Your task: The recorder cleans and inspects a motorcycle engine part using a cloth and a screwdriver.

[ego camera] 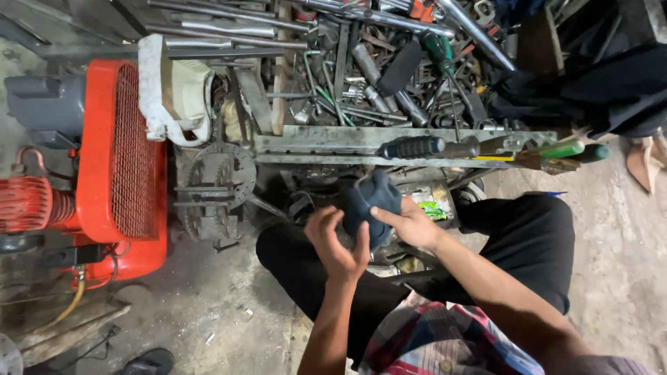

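Hands meet at the centre of the frame over a dark blue crumpled cloth — the left hand cups it from below with fingers curled around its lower edge, while the right hand pinches its right side between thumb and fingers. Just above the cloth, a grey metal bar carries a black-handled screwdriver and green-handled tools, and behind it lies a pile of steel tools and rods. At the left edge stands a red air compressor with a mesh guard.
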